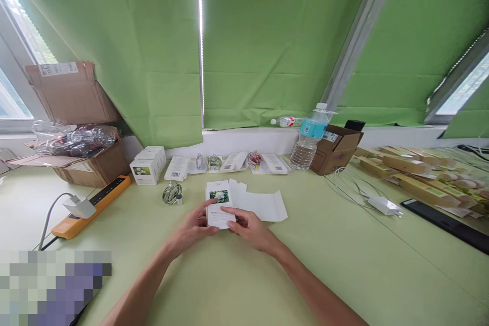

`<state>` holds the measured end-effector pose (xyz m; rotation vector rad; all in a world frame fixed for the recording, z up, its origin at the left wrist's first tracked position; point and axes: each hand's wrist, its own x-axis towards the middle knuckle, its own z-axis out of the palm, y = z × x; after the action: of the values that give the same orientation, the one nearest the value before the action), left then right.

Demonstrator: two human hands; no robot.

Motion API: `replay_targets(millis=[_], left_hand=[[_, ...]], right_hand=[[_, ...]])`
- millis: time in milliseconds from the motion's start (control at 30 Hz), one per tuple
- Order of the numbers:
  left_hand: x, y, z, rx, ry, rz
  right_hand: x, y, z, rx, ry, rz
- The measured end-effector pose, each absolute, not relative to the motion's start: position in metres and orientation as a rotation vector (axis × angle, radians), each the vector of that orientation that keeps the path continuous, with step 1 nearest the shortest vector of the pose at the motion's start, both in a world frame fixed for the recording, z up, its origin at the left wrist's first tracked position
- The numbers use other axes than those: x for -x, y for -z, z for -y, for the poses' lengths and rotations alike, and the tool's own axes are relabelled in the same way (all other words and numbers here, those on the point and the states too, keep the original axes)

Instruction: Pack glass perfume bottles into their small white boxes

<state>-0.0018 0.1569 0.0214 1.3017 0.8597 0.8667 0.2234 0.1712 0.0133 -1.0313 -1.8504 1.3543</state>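
A flat white cardboard carton (219,220) with a flower picture (220,195), its blank panels (265,207) spread rightward, lies on the pale-green surface (367,254). The left hand (193,225) and right hand (250,229) grip its opposite sides, apparently to steady it. A coiled greenish wire strand (168,194) rests apart at left, probably leaving working room.

The central carton (218,220) is white, flower-printed. The blinds (267,35) up top are green, the power strip (100,202) at left orange.
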Motion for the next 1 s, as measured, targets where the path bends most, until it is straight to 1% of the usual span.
replay_targets(millis=[133,433,700,1000], left_hand=[[0.001,-0.023,-0.156,-1.312,-0.874,-0.891],[0.001,-0.028,-0.156,-1.281,-0.864,-0.854],[0.002,-0.021,-0.158,-1.278,-0.908,-0.85],[0.001,-0.022,-0.158,-1.258,-0.92,-0.865]], right_hand=[[-0.223,-0.017,-0.17,1.002,-1.406,1.83],[-0.224,-0.019,-0.169,1.017,-1.402,1.83],[-0.223,-0.025,-0.166,1.033,-1.376,1.83],[-0.222,-0.016,-0.169,1.063,-1.313,1.82]])
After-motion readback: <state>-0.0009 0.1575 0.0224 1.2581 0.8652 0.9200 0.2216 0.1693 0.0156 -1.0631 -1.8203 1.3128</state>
